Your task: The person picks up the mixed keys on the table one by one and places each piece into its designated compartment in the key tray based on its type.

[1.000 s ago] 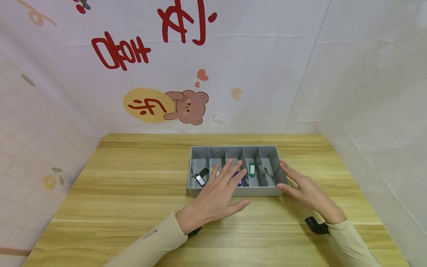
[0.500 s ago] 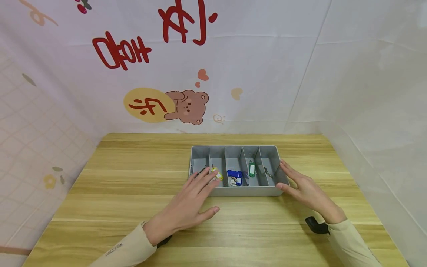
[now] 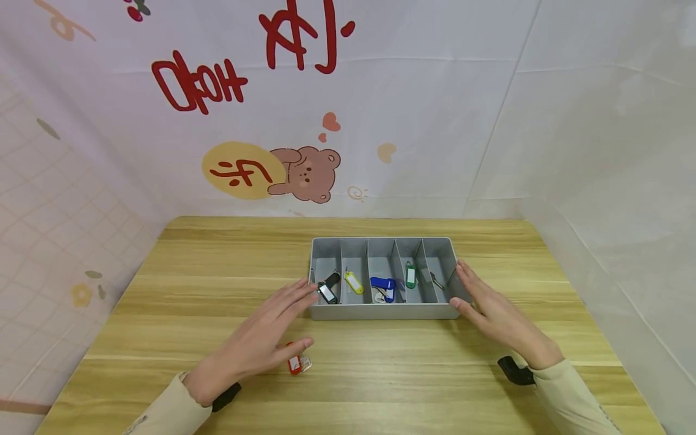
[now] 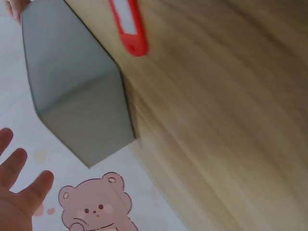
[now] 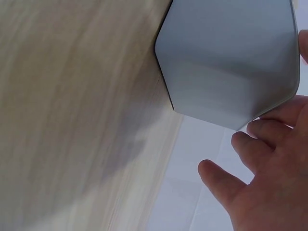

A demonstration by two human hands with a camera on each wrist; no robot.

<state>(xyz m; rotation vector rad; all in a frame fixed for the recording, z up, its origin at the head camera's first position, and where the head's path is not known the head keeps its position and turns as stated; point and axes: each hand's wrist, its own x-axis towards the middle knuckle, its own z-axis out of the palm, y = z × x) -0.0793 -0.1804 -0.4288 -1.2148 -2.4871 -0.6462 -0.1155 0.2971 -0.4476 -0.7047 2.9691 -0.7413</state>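
A grey organizer tray [image 3: 385,312] with several compartments sits on the wooden table. My right hand [image 3: 505,317] rests at its right end, fingers extended along the rim and thumb by the front corner. Beyond the tray's left end, my left hand [image 3: 252,338] hovers with straight fingers, holding nothing. On the table under its thumb lies a red key tag [image 3: 294,364]. Inside the tray are a black key tag [image 3: 327,293], a yellow key tag [image 3: 353,282], a blue key tag [image 3: 383,285], a green key tag [image 3: 410,276] and a key [image 3: 437,281] in the rightmost compartment.
A white printed cloth [image 3: 424,121] with a bear drawing hangs behind the table [image 3: 391,374], and more cloth encloses both sides. The tray's end wall [image 5: 231,53] fills the top of the right wrist view.
My left hand has moved left and towards me from above the tray, uncovering the tags in it and the red key tag on the table. My right hand has hardly moved.
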